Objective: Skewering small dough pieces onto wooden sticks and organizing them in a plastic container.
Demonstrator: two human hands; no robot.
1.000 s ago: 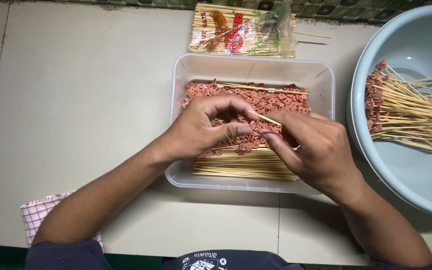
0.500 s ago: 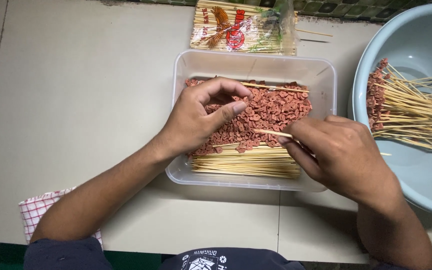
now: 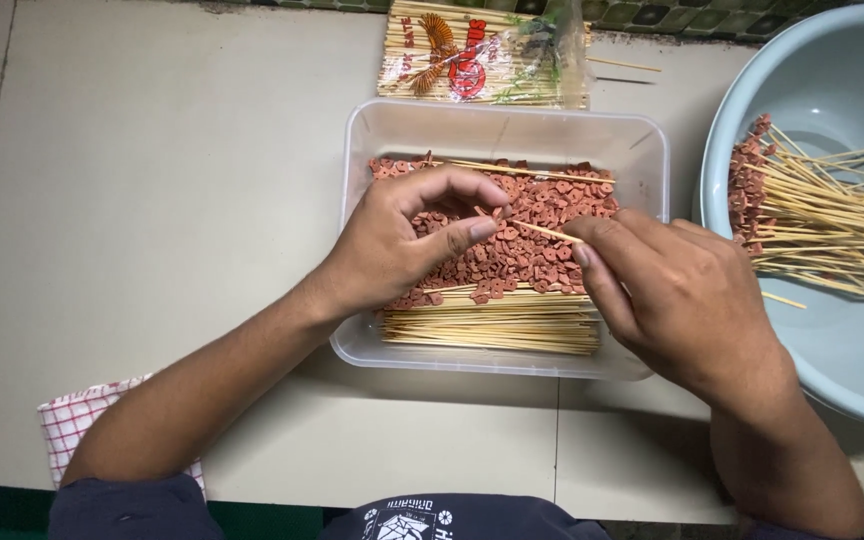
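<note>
**Hands threading a skewer above a tub of sliced pieces**

A pale surface (image 3: 152, 200) fills the frame. At the right edge sits a light blue basin (image 3: 832, 360) holding loaded skewers (image 3: 812, 210). At centre stands a clear plastic tub (image 3: 502, 130) containing reddish sliced pieces (image 3: 542, 250) and, along its lower side, a bundle of bare bamboo sticks (image 3: 492, 328). The right hand (image 3: 682, 300), right of centre, pinches a single skewer (image 3: 542, 231) between thumb and fingertips. The left hand (image 3: 402, 240), just left of centre, is curled, its thumb and forefinger closed on one small piece (image 3: 493, 213) at the skewer's tip. A packet of skewers (image 3: 482, 60) lies at top centre; a checked cloth (image 3: 82, 430) shows at lower left.
</note>
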